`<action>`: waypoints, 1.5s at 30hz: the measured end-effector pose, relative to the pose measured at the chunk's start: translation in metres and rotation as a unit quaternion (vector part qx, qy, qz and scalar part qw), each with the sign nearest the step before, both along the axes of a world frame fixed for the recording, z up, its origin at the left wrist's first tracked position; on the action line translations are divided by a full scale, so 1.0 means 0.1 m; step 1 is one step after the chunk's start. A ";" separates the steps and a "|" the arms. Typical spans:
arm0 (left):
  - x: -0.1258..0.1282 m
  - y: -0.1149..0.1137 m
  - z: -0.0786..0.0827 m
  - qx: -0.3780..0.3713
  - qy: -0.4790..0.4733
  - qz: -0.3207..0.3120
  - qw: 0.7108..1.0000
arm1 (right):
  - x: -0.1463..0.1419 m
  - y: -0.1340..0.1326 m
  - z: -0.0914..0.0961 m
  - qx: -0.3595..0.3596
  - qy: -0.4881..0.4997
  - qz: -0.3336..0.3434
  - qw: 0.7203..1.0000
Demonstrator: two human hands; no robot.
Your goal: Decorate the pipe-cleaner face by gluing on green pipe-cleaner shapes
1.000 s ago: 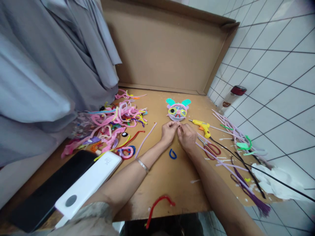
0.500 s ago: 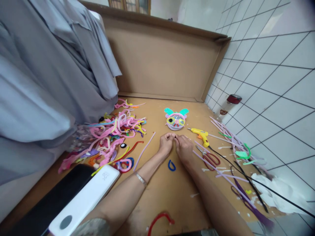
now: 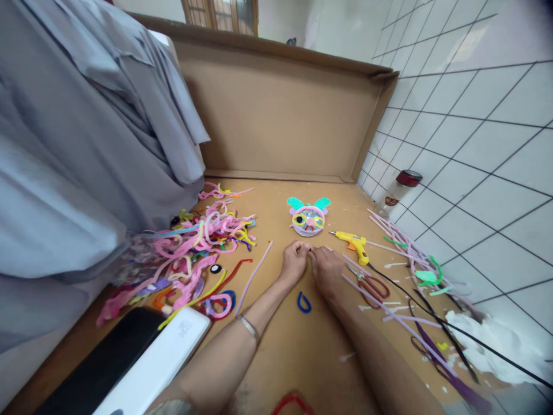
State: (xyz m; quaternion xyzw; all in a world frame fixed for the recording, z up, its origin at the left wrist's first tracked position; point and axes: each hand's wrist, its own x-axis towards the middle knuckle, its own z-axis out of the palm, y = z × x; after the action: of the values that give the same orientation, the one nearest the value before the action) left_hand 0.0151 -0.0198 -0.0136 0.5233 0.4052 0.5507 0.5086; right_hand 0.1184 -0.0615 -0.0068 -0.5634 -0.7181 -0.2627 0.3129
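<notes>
My left hand (image 3: pixel 295 260) and my right hand (image 3: pixel 326 268) meet fingertip to fingertip over the middle of the table. Both are closed in a pinch around something small that the fingers hide. Just beyond them sits a round animal-face craft (image 3: pixel 307 221) with green ears, yellow-ringed eyes and a pink rim. A bent blue pipe cleaner loop (image 3: pixel 304 302) lies on the table between my forearms. Right of my right hand are a yellow hot glue gun (image 3: pixel 352 245) and red-handled scissors (image 3: pixel 370 288). One lilac pipe cleaner (image 3: pixel 254 278) rests left of my left hand.
A tangled heap of colourful pipe cleaners (image 3: pixel 203 230) covers the left side, near a white power bank (image 3: pixel 159 363) and a black slab (image 3: pixel 103 357). More lilac stems (image 3: pixel 401 248), a jar (image 3: pixel 395 193) and crumpled tissue (image 3: pixel 492 346) line the right. A cardboard wall (image 3: pixel 276 109) stands behind.
The camera view has tilted slightly upward, so the table things sit lower in the picture. My hands stay pinched together at nearly the same spot.
</notes>
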 end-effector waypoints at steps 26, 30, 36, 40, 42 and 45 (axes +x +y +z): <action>-0.03 0.11 0.03 0.063 0.144 -0.009 0.987 | 0.05 0.16 -0.20 -0.018 0.039 -0.014 0.999; -0.04 0.11 0.04 0.057 0.129 -0.016 0.990 | 0.03 0.17 -0.20 0.001 0.039 -0.009 0.999; -0.04 0.13 0.04 0.028 0.100 -0.024 0.994 | 0.04 0.14 -0.16 -0.010 0.038 0.001 0.999; -0.05 0.13 0.03 0.022 0.089 -0.030 0.995 | 0.05 0.14 -0.16 -0.022 0.043 -0.004 0.999; -0.05 0.13 0.03 0.019 0.088 -0.032 0.995 | 0.05 0.14 -0.17 -0.021 0.041 -0.006 0.999; -0.05 0.14 0.02 0.017 0.083 -0.038 0.996 | 0.05 0.14 -0.18 -0.021 0.038 -0.006 0.999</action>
State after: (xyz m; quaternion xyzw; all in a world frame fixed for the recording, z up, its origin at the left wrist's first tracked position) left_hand 0.0102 -0.0058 -0.0118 0.5906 0.4166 0.4921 0.4852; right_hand 0.1234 -0.0472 -0.0244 -0.5833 -0.7079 -0.2280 0.3266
